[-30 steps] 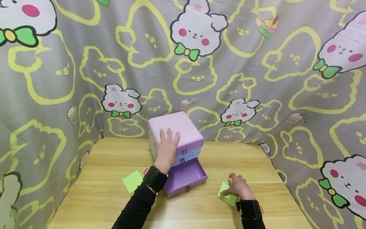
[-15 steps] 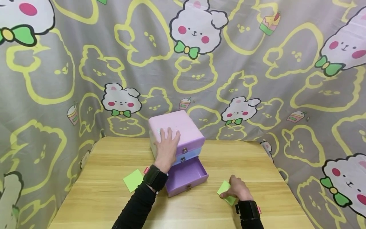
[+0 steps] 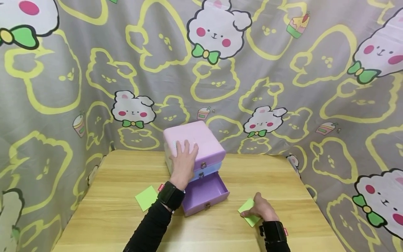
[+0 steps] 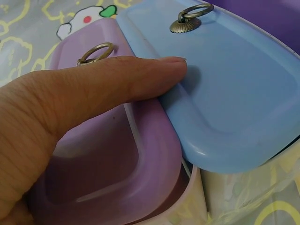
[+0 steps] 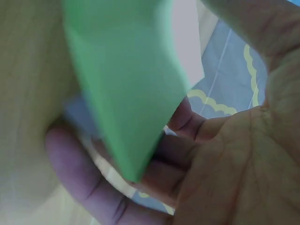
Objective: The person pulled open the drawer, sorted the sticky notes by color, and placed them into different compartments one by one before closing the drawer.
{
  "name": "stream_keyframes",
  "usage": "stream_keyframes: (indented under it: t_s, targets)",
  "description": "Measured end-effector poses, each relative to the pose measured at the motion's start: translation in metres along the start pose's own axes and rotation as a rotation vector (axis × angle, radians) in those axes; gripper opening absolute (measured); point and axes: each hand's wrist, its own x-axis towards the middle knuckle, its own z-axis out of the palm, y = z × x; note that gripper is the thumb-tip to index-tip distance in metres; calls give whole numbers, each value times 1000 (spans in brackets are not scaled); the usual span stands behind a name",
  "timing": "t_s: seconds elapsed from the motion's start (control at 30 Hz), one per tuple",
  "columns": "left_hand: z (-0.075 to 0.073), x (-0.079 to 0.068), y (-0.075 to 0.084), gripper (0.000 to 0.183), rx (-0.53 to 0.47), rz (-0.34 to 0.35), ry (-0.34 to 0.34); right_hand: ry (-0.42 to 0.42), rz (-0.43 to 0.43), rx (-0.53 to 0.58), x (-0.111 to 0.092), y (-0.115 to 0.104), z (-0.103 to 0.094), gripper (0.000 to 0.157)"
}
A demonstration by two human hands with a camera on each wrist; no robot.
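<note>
My left hand (image 3: pixel 182 164) rests on the pink top of a small drawer box (image 3: pixel 207 140), fingers spread. In the left wrist view its thumb lies straight across the purple upper drawer front (image 4: pixel 159 136), the tip at the edge of the blue drawer front (image 4: pixel 234 89). Below these, the purple bottom drawer (image 3: pixel 206 192) stands pulled out, with nothing visible inside. To its right, my right hand (image 3: pixel 263 208) pinches a lime-green sticky note pad (image 3: pixel 247 205) close over the table. In the right wrist view the pad (image 5: pixel 122 84) shows a pale side and slants between thumb and fingers.
Another lime-green sticky note (image 3: pixel 146 198) lies flat on the wooden table (image 3: pixel 116 224), left of the left wrist. A grey curtain (image 3: pixel 176 80) with rabbit prints hangs behind the table and along both sides.
My right fingers have closed on the green pad, which has turned and shifted slightly left. The left hand stays in place on the box.
</note>
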Motion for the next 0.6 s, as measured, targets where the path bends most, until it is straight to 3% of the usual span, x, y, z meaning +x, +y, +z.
stream_keyframes:
  t_s: [0.23, 0.6]
  targets:
    - [-1, 0, -1, 109, -6, -3, -7, -5, -3, 63, 1, 4, 3, 78]
    - [0, 1, -1, 108, -21, -1, 1, 40, -50, 41, -1, 6, -2, 79]
